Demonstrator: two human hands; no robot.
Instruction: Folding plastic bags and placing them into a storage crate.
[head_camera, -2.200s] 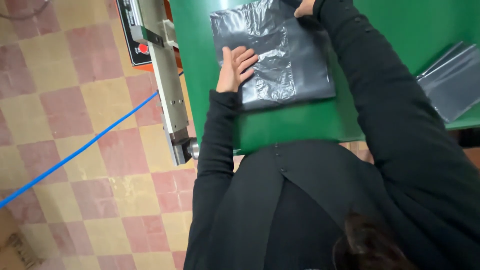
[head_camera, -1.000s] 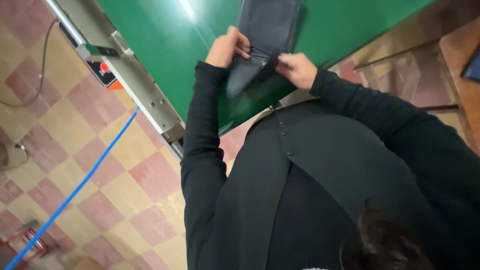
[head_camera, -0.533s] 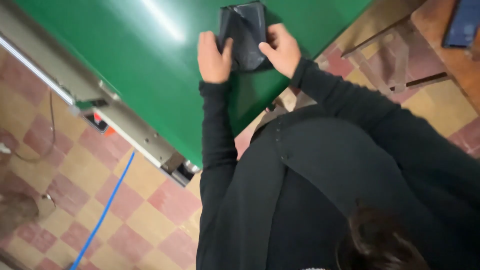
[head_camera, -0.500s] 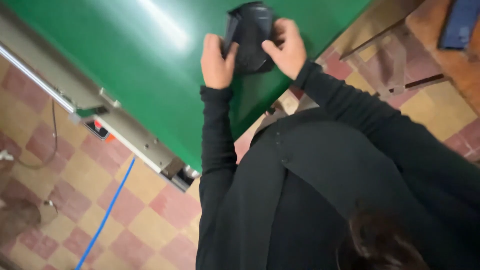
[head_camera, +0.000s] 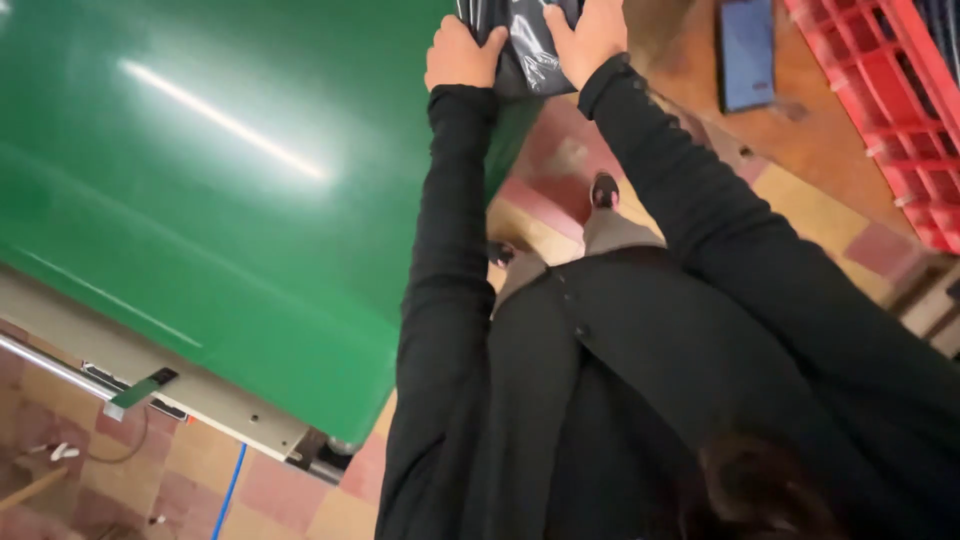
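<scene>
Green tabletop (head_camera: 200, 200) fills the head view, checkered floor below, a red crate (head_camera: 890, 100) at right; left hand (head_camera: 462, 55) and right hand (head_camera: 590, 35) clamp a dark plastic-wrapped bundle (head_camera: 525, 50) at the table's edge (partly cropped); even pressure from both sides should keep it compact; earlier the bundle sat mid-table.
</scene>
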